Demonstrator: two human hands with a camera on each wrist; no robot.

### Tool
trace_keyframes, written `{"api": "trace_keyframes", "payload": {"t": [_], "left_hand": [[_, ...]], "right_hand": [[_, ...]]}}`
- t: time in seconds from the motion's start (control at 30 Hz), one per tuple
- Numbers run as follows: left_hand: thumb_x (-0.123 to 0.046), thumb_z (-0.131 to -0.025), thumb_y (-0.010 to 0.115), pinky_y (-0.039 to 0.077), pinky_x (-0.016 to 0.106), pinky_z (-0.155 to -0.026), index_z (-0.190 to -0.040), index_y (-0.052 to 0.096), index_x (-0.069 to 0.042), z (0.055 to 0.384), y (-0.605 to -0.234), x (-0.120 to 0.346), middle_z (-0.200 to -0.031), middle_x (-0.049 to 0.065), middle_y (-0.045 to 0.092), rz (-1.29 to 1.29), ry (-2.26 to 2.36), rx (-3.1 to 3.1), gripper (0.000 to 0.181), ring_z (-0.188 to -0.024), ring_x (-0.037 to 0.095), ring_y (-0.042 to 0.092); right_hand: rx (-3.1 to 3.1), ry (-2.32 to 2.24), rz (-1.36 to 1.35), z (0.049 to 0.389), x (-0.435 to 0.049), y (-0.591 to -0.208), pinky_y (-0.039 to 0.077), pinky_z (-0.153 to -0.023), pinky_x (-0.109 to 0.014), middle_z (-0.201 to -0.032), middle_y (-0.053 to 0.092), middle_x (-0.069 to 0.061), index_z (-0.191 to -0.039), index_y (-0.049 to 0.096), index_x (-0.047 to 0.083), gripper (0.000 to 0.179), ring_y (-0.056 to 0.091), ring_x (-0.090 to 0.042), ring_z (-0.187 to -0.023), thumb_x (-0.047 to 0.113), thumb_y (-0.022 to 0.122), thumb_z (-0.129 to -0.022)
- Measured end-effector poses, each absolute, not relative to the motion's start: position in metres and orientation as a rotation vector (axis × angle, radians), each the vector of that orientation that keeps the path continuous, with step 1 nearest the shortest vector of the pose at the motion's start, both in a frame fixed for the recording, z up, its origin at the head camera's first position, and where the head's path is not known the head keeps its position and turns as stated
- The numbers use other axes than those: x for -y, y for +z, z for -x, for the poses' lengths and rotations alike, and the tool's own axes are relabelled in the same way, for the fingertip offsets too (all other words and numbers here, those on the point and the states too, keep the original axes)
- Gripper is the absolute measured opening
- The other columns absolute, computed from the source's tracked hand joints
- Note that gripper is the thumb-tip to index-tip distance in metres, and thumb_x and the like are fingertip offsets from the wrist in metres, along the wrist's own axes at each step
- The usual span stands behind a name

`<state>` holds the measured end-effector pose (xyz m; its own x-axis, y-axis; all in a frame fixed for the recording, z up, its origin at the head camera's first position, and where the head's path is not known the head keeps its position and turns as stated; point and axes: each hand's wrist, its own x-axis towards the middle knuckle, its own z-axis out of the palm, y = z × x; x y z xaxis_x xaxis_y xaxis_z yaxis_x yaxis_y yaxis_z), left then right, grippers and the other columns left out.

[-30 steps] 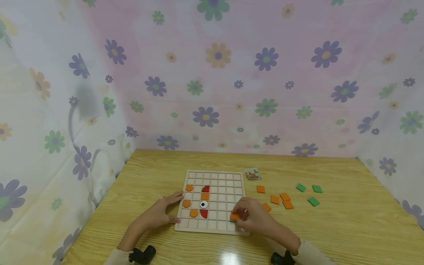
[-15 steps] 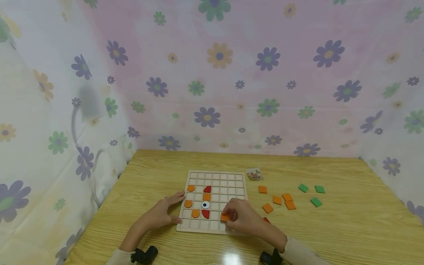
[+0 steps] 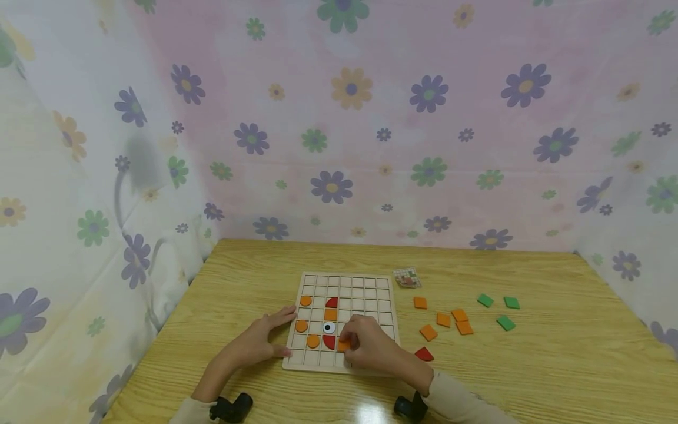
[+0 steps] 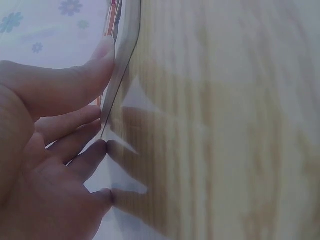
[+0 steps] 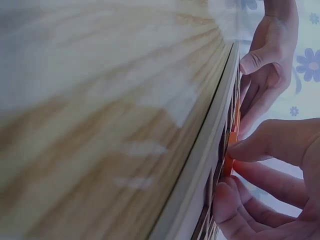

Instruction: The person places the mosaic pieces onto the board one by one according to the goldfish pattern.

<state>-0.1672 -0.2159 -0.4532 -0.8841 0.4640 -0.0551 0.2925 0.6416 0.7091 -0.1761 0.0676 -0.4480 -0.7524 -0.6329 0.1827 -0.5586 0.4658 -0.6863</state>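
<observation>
A wooden grid board (image 3: 365,292) lies on the table. My right hand (image 3: 373,347) pinches an orange square tile (image 3: 343,345) over the board, just right of a red quarter-circle tile (image 3: 329,341). The right wrist view also shows this orange tile (image 5: 228,162) between thumb and fingers, close to the board. My left hand (image 3: 255,340) touches the board's left edge, thumb and fingers spread and fairly straight. Set in the grid are several orange round tiles (image 3: 301,325), a white eye tile (image 3: 329,327), another orange square (image 3: 331,314) and a red quarter-circle (image 3: 332,302) above it.
Right of the board lie several orange square tiles (image 3: 443,320), a red quarter-circle tile (image 3: 424,354) and several green tiles (image 3: 505,323). A small patterned picture card (image 3: 406,278) rests by the board's upper right corner. Flowered cloth (image 3: 381,153) stands behind the table.
My right hand has moved left across the board with the orange square tile, which now sits beside the red quarter-circle. The loose red tile has come into view. My left hand stays at the board's edge.
</observation>
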Motion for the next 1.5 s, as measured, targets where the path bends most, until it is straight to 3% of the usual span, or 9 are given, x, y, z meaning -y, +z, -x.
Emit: {"api": "trace_keyframes", "payload": {"t": [0.67,1.3,1.5], "left_hand": [[-0.018,-0.078,0.077,0.007,0.060,-0.110,-0.143,0.042,-0.002,0.168,-0.455,0.215,-0.153,0.008,0.028,-0.609,1.076,-2.631,0.076,-0.140,0.031,0.021],[-0.019,-0.077,0.078,0.008,0.060,-0.111,-0.143,0.042,-0.004,0.166,-0.454,0.217,-0.152,0.009,0.029,-0.578,1.064,-2.647,0.076,-0.140,0.033,0.021],[-0.019,-0.078,0.078,0.008,0.060,-0.110,-0.143,0.042,-0.003,0.167,-0.455,0.216,-0.152,0.010,0.029,-0.587,1.067,-2.644,0.076,-0.140,0.034,0.021]], "right_hand": [[-2.600,-1.127,1.069,0.176,-0.070,-0.447,0.045,-0.056,-0.017,-0.082,0.056,-0.002,-0.082,0.072,0.002,0.015,0.048,-0.005,-0.067,-0.009,0.063,-0.075],[-2.632,-1.064,1.046,0.173,-0.106,-0.436,0.049,-0.062,-0.021,-0.089,0.056,0.001,-0.087,0.070,0.008,0.009,0.053,-0.013,-0.074,0.001,0.070,-0.081],[-2.650,-1.115,1.069,0.174,-0.123,-0.435,0.049,-0.059,-0.024,-0.088,0.056,0.000,-0.087,0.070,0.006,0.011,0.053,-0.017,-0.074,-0.003,0.069,-0.080]]}}
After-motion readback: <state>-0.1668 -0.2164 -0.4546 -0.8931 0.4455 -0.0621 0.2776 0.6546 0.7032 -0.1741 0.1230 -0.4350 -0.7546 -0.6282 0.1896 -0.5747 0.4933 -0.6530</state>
